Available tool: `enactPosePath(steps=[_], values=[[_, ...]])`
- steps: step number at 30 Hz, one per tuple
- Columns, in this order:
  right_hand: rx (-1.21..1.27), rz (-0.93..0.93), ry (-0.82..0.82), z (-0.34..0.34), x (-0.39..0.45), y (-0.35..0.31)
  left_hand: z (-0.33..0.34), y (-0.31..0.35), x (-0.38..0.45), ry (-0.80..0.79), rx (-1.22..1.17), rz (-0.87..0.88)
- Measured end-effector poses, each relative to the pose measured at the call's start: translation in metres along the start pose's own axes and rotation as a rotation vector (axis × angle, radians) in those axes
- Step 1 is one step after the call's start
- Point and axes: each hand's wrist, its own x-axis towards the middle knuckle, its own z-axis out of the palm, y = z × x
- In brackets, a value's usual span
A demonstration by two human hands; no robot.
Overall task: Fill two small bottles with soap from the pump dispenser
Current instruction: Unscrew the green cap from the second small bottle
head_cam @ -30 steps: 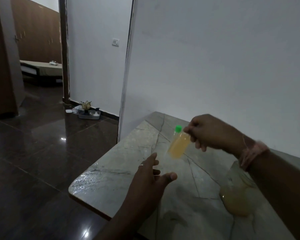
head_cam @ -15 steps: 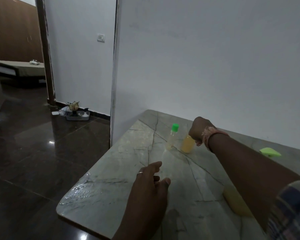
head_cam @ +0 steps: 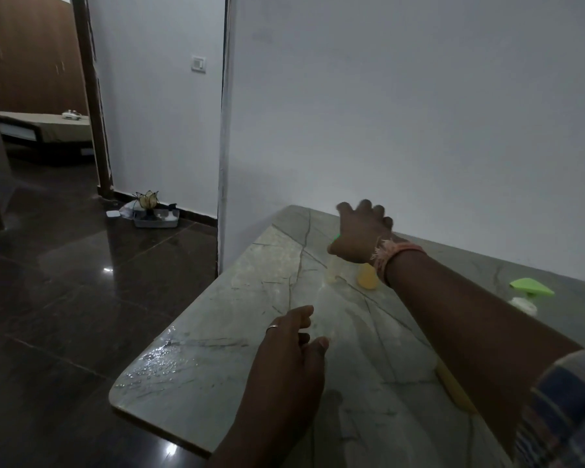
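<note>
Two small bottles stand side by side at the far part of the marble table (head_cam: 217,349). One is pale, and its green cap (head_cam: 336,236) peeks out beside my thumb above its body (head_cam: 333,276). The other bottle (head_cam: 367,280) is filled with amber soap, and its top is hidden by my wrist. My right hand (head_cam: 362,231) hovers just above them with fingers spread, holding nothing. My left hand (head_cam: 291,349) floats open over the near middle of the table. The pump dispenser's green head (head_cam: 531,287) shows at the right, and its amber body (head_cam: 453,390) is mostly behind my right forearm.
A white wall runs along the table's far side and ends at a corner on the left. Dark glossy floor lies beyond the table's left edge, which looks wet near the corner (head_cam: 156,359). A small tray with a lotus-shaped holder (head_cam: 152,214) sits on the floor by the wall.
My right hand carried the amber bottle to the far side, set it down beside the green-capped bottle and let go; its fingers are now spread. The left hand barely moved.
</note>
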Motion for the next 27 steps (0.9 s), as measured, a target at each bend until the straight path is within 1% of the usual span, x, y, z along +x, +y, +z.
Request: enactPosePath(steps=[2, 5, 11, 17, 22, 24, 27], values=[[0.022, -0.064, -0.049, 0.008, -0.002, -0.009, -0.001, 0.000, -0.001, 0.010, 0.000, -0.001], [0.097, -0.089, -0.109, 0.021, -0.008, -0.010, -0.001, 0.000, -0.002, 0.025, 0.017, 0.005], [0.240, -0.150, -0.035, 0.025, -0.023, -0.006, -0.001, 0.001, -0.001, 0.021, 0.030, -0.009], [0.495, -0.132, 0.002, 0.002, -0.062, -0.010, 0.000, -0.001, 0.000, 0.028, 0.037, -0.041], [0.511, -0.153, -0.055, -0.020, -0.094, -0.003, 0.009, 0.008, 0.007, 0.000, 0.031, -0.101], [0.501, -0.157, -0.036, -0.029, -0.104, 0.004, 0.017, 0.016, 0.008, -0.004, 0.063, -0.075], [0.499, -0.141, 0.012, -0.039, -0.115, 0.015, 0.029, 0.029, 0.009, 0.057, 0.113, 0.007]])
